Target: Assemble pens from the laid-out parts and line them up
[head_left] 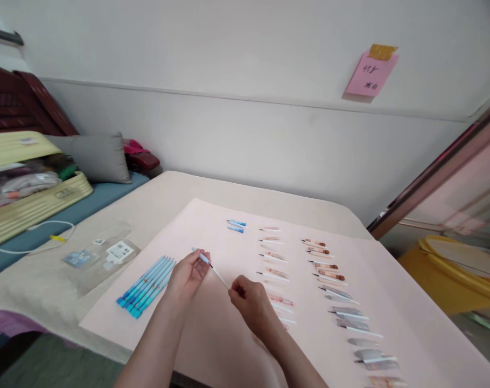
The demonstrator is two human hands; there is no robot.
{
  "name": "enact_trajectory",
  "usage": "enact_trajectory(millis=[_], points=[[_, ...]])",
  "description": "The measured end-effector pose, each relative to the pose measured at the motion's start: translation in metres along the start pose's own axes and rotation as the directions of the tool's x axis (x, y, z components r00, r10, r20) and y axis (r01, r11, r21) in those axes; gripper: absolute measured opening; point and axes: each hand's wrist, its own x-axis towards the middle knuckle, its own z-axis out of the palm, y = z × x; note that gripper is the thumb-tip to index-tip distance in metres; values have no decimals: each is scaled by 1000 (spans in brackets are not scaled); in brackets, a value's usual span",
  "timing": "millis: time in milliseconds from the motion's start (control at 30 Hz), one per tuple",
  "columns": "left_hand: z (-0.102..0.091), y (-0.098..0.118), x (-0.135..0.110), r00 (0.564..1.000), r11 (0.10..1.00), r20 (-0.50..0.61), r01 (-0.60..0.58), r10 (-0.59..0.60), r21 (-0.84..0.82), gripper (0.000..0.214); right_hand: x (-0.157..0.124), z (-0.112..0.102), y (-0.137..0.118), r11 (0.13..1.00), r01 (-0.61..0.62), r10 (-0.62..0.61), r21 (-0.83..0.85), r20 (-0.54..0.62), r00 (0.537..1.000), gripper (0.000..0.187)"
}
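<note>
My left hand [188, 276] pinches the blue barrel end of a thin pen [211, 267] above a pink sheet [212, 334] on the table. My right hand [249, 302] pinches the white refill end of the same pen. A row of several blue pens [146, 286] lies side by side just left of my left hand. Beyond my hands lie two short blue pen parts [236, 226].
To the right, pink pen parts with refills [274, 257], brown ones [323, 264] and grey ones [352, 318] lie in columns. An empty clear packet [107, 253] sits left of the sheet. A yellow suitcase [30, 188], grey pillow [99, 157] and yellow tub [450, 275] flank the table.
</note>
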Motion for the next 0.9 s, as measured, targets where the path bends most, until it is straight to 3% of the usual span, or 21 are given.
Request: enact_trajectory(millis=[300,533,733,900], points=[[3,-11,-9,991,971,126,-81,53,225,10,3,-1,2,1000,-19,19,6,-34,999,13],[8,-28,-22,966,952,256,-48,-33,302,14,6,-4,-1,999,-31,33,29,-80,996,15],[17,-52,-35,957,955,280,-12,-75,297,12,9,1,9,962,-147,173,230,-96,980,17],[13,-54,-34,949,940,284,38,-141,339,17,8,9,14,895,-190,253,403,-108,961,11]])
